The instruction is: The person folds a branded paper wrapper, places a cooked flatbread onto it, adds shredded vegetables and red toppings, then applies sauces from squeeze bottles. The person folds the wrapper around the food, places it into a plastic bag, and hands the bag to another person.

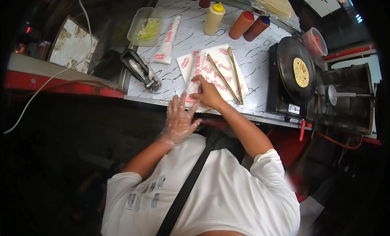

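Observation:
A roll wrapped in white paper with red print [197, 67] lies lengthwise on a stack of printed wrapping paper [217, 82] near the counter's front edge. My right hand [208, 94], bare, bends its fingers and thumb around the near part of this roll. In a clear plastic glove, my left hand [180, 119] rests at the roll's near end with its fingers stretched out. Metal tongs [231, 79] lie across the paper stack, right of the roll. Farther left is a second paper-wrapped roll [167, 41].
A black tape dispenser [140, 71] and a tub of shredded greens [148, 28] stand left. Squeeze bottles, one yellow-capped [214, 19], are at the back. On the right, a flatbread [301, 72] lies on a round black pan [286, 79] over a stove.

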Action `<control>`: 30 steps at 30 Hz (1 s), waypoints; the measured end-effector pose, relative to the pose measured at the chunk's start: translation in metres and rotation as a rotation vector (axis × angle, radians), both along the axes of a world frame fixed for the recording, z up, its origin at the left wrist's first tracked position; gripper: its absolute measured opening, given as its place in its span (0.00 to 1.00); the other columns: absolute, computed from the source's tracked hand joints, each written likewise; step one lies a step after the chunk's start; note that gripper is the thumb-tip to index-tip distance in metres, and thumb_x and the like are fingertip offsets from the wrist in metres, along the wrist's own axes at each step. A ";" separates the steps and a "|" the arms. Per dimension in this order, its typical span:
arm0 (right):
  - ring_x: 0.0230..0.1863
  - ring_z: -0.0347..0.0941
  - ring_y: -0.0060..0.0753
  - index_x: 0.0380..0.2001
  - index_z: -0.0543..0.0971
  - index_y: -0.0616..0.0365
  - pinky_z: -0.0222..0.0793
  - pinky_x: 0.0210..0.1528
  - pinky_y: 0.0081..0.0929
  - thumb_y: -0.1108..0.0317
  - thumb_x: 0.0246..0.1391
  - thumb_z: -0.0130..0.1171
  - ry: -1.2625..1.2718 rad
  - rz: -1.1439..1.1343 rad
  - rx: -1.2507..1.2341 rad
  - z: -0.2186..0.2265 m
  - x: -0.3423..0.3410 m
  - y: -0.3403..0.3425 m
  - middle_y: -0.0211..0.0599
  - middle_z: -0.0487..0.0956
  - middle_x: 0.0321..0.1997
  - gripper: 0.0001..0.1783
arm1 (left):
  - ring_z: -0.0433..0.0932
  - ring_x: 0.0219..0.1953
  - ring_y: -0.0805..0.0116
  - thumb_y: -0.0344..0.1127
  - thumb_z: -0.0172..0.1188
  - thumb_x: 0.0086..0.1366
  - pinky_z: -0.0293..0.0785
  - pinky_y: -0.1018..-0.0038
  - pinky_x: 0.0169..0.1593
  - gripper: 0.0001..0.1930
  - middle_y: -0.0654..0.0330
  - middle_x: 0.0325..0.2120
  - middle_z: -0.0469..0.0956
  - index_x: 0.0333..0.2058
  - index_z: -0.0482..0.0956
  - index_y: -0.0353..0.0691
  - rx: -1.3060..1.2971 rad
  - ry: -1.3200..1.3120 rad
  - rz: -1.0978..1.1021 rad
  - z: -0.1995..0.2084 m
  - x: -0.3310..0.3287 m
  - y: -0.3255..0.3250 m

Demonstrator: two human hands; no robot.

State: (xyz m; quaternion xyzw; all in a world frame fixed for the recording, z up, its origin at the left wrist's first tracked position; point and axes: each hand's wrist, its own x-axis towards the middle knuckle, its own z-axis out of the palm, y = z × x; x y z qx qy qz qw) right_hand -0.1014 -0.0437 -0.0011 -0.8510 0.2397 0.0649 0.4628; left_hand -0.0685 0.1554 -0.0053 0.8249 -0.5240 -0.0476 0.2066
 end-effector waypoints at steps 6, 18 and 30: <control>0.29 0.79 0.45 0.47 0.75 0.54 0.72 0.35 0.39 0.67 0.48 0.70 -0.027 -0.004 -0.158 0.013 0.024 -0.002 0.42 0.78 0.24 0.23 | 0.45 0.70 0.25 0.62 0.59 0.62 0.42 0.36 0.70 0.37 0.30 0.68 0.46 0.67 0.67 0.57 0.169 0.102 0.031 -0.024 -0.003 -0.014; 0.31 0.77 0.32 0.30 0.88 0.58 0.73 0.38 0.30 0.63 0.50 0.71 -0.104 -0.032 0.422 0.001 0.139 0.084 0.41 0.84 0.28 0.09 | 0.51 0.70 0.39 0.59 0.56 0.63 0.43 0.39 0.70 0.36 0.43 0.66 0.60 0.64 0.69 0.43 0.150 0.014 0.047 -0.035 -0.006 -0.020; 0.43 0.74 0.57 0.28 0.84 0.60 0.70 0.47 0.48 0.72 0.49 0.66 -0.274 -0.055 -0.061 -0.002 0.071 0.086 0.52 0.75 0.39 0.03 | 0.59 0.67 0.44 0.57 0.57 0.64 0.48 0.41 0.68 0.34 0.45 0.65 0.63 0.66 0.67 0.53 -0.065 0.082 -0.054 -0.056 -0.003 -0.017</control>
